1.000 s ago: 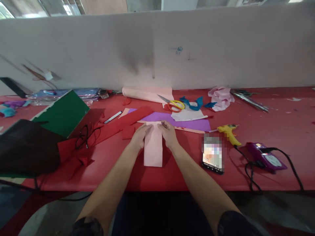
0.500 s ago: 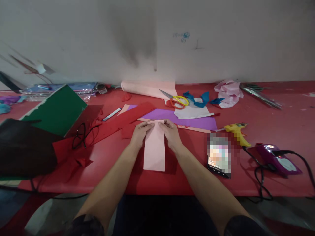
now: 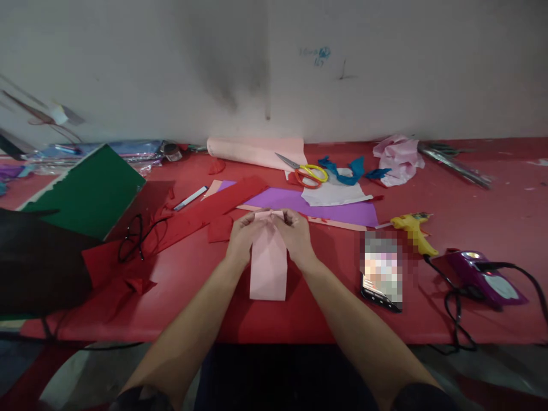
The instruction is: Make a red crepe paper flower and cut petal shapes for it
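Observation:
A strip of pale pink paper [image 3: 269, 268] hangs lengthwise toward me over the red table. My left hand [image 3: 242, 237] pinches its far end from the left side. From the right, my right hand [image 3: 296, 234] grips the same end, thumb on top. The two thumbs almost meet near the middle of the strip, and the far edge looks slightly gathered there. Some fingers are hidden behind the paper. Just beyond the hands lie a purple sheet [image 3: 342, 211] and a long red crepe strip [image 3: 222, 206].
Scissors [image 3: 306, 173] rest on white paper near a pink roll [image 3: 252, 151]. To the right are a phone [image 3: 381, 277], a yellow glue gun [image 3: 413, 231] and a purple corded device [image 3: 488, 279]. Eyeglasses [image 3: 139, 240], a marker [image 3: 190, 198] and a green board [image 3: 89, 191] lie left.
My thumbs have moved inward along the far end of the pink strip, and that edge is now pinched toward the middle. The view has shifted slightly.

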Motion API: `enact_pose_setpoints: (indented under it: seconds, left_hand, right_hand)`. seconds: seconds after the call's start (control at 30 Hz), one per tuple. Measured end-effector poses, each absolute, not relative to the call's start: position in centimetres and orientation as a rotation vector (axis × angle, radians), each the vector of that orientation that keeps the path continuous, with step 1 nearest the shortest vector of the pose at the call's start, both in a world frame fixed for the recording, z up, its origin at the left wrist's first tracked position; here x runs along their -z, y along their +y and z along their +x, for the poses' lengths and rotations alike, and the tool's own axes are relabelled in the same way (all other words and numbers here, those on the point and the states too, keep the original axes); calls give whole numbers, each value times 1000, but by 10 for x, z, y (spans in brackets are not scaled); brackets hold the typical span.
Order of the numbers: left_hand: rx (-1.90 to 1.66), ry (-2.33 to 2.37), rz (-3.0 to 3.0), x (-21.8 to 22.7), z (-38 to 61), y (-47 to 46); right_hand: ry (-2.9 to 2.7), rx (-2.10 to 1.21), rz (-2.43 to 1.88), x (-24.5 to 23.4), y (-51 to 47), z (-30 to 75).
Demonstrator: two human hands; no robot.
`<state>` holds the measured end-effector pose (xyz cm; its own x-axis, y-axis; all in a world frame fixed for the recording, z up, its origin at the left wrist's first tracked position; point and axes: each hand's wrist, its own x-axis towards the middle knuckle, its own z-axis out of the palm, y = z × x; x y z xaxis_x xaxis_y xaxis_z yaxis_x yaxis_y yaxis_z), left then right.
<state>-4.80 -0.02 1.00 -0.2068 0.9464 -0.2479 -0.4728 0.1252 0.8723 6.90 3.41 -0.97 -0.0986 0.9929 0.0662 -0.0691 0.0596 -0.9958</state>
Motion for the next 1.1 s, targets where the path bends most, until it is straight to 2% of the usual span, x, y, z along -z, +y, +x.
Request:
enact_pose_setpoints:
  seconds: [0.13, 0.33, 0.6, 0.77, 1.1]
  left_hand:
    - [-1303, 1080, 505, -15, -49, -2]
    - [-1309, 1166, 512, -17, -52, 0]
    - [-1415, 1167, 769, -21, -58, 2]
    - [-1255, 1223, 661, -19, -60, 2]
    - [-1499, 1232, 654, -15, -57, 0]
  right_hand:
    - [-1010, -1483, -998, 6, 35, 70]
    - [-950, -1579, -970, -7, 35, 72]
    - [-1163, -1326, -988, 5, 35, 72]
    - [-1334, -1156, -987, 5, 36, 74]
    - [-1201, -1335, -1001, -1, 32, 71]
